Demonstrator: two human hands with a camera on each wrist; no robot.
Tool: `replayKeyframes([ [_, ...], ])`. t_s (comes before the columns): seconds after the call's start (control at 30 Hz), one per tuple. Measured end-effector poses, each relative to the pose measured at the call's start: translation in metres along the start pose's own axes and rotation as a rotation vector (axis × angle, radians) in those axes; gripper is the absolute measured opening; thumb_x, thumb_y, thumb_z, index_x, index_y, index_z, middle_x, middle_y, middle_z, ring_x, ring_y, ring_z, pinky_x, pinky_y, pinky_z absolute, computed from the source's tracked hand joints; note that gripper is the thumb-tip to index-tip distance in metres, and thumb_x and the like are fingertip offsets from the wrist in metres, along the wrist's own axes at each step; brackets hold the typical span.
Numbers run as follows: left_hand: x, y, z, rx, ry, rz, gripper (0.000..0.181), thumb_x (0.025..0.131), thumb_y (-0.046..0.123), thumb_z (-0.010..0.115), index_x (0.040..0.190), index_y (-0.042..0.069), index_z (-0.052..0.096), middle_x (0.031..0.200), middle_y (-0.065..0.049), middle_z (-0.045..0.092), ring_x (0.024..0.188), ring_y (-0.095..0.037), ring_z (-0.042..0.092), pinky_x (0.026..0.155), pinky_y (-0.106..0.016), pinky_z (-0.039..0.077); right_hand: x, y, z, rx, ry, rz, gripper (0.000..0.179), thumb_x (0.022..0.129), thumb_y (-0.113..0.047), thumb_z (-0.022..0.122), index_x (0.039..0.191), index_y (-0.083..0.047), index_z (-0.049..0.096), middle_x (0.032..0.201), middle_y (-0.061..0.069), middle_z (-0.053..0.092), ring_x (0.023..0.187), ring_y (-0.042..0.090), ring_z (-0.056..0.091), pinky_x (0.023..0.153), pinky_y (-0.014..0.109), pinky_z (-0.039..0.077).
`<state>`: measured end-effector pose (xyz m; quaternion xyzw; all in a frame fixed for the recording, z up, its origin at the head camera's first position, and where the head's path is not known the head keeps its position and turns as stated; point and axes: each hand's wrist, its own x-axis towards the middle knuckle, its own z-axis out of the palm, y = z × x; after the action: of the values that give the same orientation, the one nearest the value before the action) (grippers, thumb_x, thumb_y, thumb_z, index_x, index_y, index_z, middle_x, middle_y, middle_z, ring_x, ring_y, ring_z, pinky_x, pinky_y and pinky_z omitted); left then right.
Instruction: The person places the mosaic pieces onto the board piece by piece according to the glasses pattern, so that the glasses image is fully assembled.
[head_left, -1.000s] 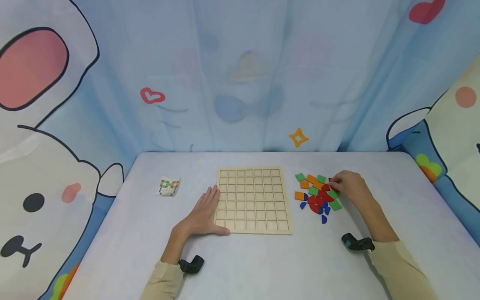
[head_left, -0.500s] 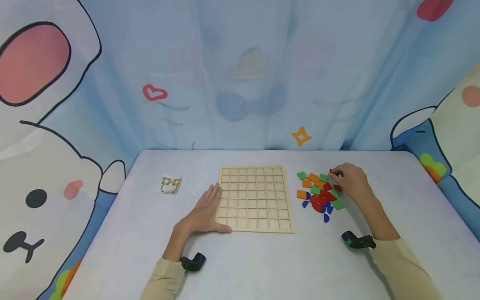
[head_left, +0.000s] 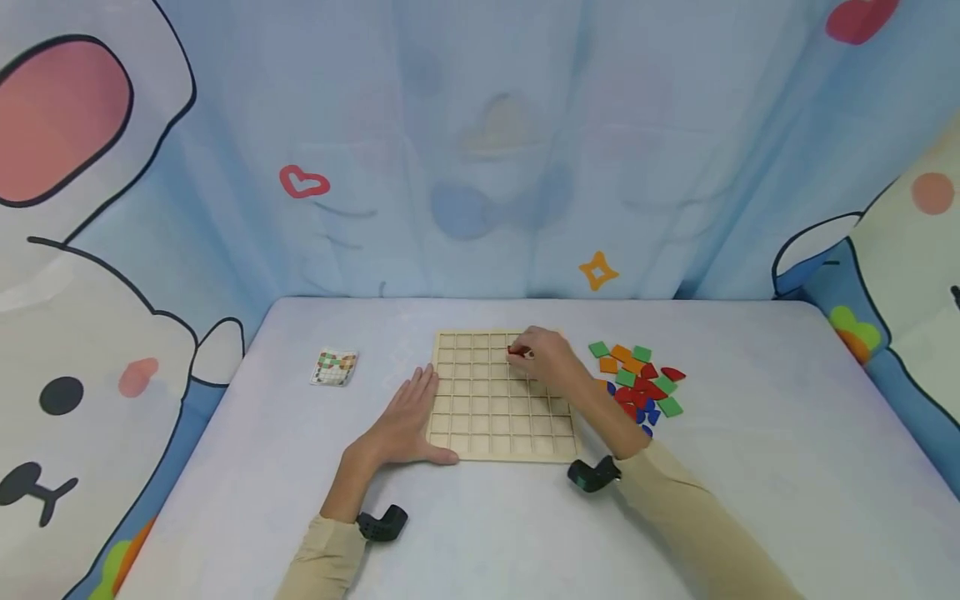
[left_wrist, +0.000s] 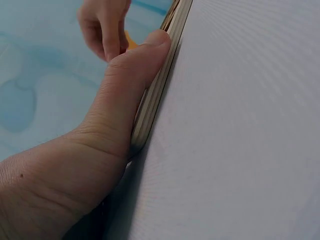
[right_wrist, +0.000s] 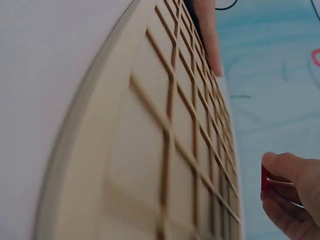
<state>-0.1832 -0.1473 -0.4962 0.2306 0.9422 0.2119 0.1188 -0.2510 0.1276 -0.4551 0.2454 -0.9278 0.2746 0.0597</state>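
A wooden grid board (head_left: 480, 404) with raised dividers lies mid-table. My left hand (head_left: 401, 425) rests along its left side, fingers straight on the left edge and the thumb at the near corner. The left wrist view shows that thumb (left_wrist: 122, 90) against the board's side. Above the upper part of the grid, my right hand (head_left: 551, 358) pinches a small red piece (right_wrist: 264, 178) between thumb and fingers. In the head view the hand hides most of that piece, so its exact shape cannot be told.
Right of the board lies a loose pile of flat pieces: green squares (head_left: 670, 407), orange squares (head_left: 608, 365), red pieces (head_left: 672, 373) and blue pieces (head_left: 654, 417). My right forearm covers part of it. A small patterned card (head_left: 334, 367) lies at the left. A blue curtain (head_left: 480, 150) hangs behind.
My right hand has lifted a red piece from the pile and carried it left over the grid board. The left hand has stayed at the board's left edge.
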Motion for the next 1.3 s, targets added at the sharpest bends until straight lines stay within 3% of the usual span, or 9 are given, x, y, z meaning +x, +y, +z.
replayKeyframes([
  [0.17,-0.003,0.000,-0.002,-0.027,-0.004,0.007,0.132,0.068,0.066,0.076,0.155,0.000,0.001,0.164,-0.014,-0.007,0.153,-0.029,-0.007,0.125,-0.047,0.004,0.023,-0.019,0.031,-0.038,-0.029,0.019,0.013,0.090,-0.016,0.069,0.092,-0.004,0.072,0.088,0.008,0.065,0.075,0.017,0.058,0.066,0.030,0.050],
  [0.37,-0.004,0.000,-0.002,-0.031,-0.003,0.002,0.130,0.070,0.066,0.075,0.155,0.001,0.002,0.164,-0.014,-0.006,0.153,-0.028,-0.006,0.125,-0.047,0.005,0.038,-0.025,0.046,-0.114,-0.061,0.032,0.014,0.092,-0.018,0.067,0.088,-0.005,0.072,0.085,0.007,0.064,0.073,0.016,0.056,0.067,0.030,0.050],
  [0.7,-0.002,0.001,-0.003,-0.034,-0.011,0.002,0.130,0.070,0.066,0.074,0.155,0.002,0.001,0.164,-0.012,-0.007,0.153,-0.027,-0.007,0.125,-0.047,0.004,0.038,-0.028,0.050,-0.117,-0.054,0.017,0.013,0.093,-0.014,0.065,0.089,-0.006,0.074,0.086,0.006,0.065,0.077,0.017,0.060,0.072,0.031,0.053],
  [0.93,-0.002,-0.001,-0.004,-0.031,-0.004,0.009,0.129,0.071,0.065,0.075,0.155,0.001,0.001,0.164,-0.013,-0.006,0.153,-0.028,-0.007,0.125,-0.048,0.005,0.037,-0.036,0.045,-0.221,-0.128,-0.031,0.015,0.094,-0.008,0.061,0.095,-0.005,0.075,0.099,0.009,0.070,0.095,0.024,0.066,0.085,0.032,0.056],
  [1.3,-0.003,-0.001,-0.004,-0.027,-0.013,0.002,0.129,0.071,0.066,0.074,0.155,0.003,0.000,0.164,-0.011,-0.008,0.153,-0.026,-0.008,0.125,-0.046,0.004,0.025,-0.043,0.045,-0.278,-0.104,-0.048,0.015,0.096,-0.007,0.059,0.103,-0.002,0.072,0.107,0.011,0.064,0.100,0.026,0.062,0.081,0.034,0.056],
])
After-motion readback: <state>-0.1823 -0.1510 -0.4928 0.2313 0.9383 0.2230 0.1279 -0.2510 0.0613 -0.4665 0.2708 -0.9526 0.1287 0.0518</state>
